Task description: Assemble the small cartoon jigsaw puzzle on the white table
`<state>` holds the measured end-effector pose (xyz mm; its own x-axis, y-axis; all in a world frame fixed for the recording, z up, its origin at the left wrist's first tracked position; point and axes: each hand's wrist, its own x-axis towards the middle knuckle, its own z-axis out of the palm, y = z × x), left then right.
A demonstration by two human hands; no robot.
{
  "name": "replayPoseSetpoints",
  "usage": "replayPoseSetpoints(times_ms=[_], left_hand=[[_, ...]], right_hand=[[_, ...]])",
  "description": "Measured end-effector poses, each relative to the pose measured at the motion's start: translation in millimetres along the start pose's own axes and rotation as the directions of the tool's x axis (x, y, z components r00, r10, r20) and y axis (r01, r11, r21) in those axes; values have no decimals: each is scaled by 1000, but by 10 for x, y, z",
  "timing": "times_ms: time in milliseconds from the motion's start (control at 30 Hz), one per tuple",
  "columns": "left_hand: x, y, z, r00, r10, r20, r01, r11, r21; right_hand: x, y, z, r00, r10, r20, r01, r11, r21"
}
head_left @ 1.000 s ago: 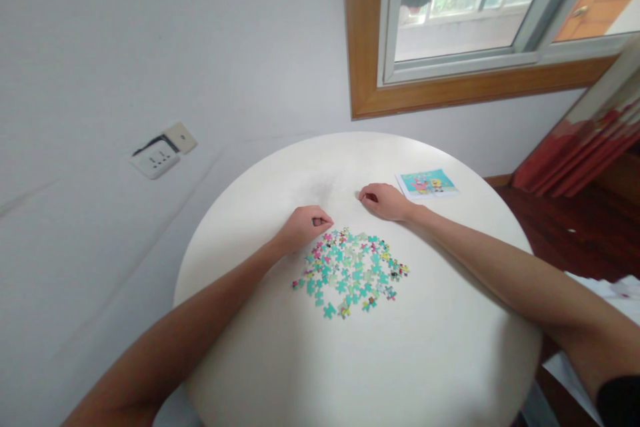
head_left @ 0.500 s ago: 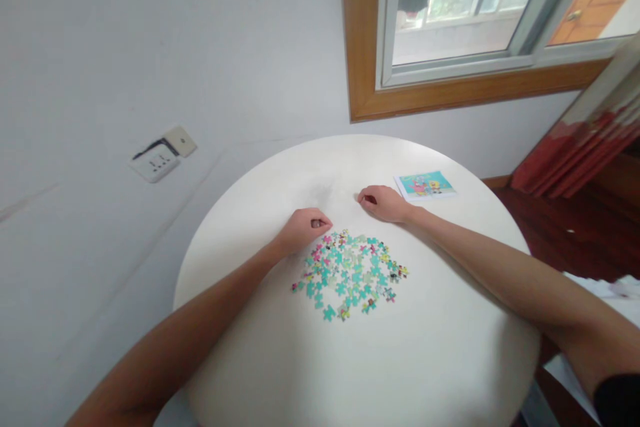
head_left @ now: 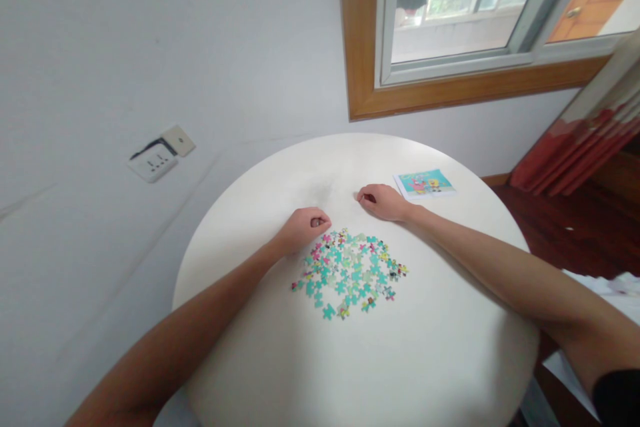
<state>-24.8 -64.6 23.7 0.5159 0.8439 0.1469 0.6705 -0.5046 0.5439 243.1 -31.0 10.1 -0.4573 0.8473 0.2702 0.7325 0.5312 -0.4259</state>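
Note:
A loose heap of jigsaw puzzle pieces [head_left: 356, 273], mostly turquoise with some pink, yellow and pale green, lies spread on the white round table [head_left: 350, 367]. My left hand [head_left: 301, 228] rests on the table at the heap's upper left edge, its fingers curled and thumb against them. Beyond the heap, my right hand [head_left: 383, 203] lies with curled fingers, apart from the pieces. No object shows in either hand. Just past my right wrist is a picture card [head_left: 425, 183] with cartoon figures on a turquoise background.
The table's far edge stands close to a pale wall [head_left: 250, 47] with a socket plate [head_left: 154, 161]. A wood-framed window [head_left: 450, 13] is at the back right. A red and cream curtain [head_left: 560, 147] hangs at the right above a dark wooden floor [head_left: 530, 227].
The view has shifted very slightly. Both hands, the puzzle pieces and the card stay where they were.

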Motion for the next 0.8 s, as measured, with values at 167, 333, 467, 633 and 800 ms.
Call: replayPoseSetpoints(times_ms=[167,333,467,633,800], left_hand=[[4,-12,7,1000,1,-3,-1,1000,-14],[6,-13,9,1000,-1,-1,1,1000,-11],[11,-17,13,1000,4,6,-4,1000,-2],[6,-11,6,1000,6,7,-6,1000,-7],[-13,21,2,999,20,47,-18,999,-30]], right_hand=[[-3,4,-1,1000,-12,-2,12,1000,8],[1,15,5,1000,-10,-1,10,1000,14],[6,31,19,1000,-18,-3,18,1000,15],[4,29,17,1000,-14,2,14,1000,16],[2,17,5,1000,-2,8,2,1000,21]])
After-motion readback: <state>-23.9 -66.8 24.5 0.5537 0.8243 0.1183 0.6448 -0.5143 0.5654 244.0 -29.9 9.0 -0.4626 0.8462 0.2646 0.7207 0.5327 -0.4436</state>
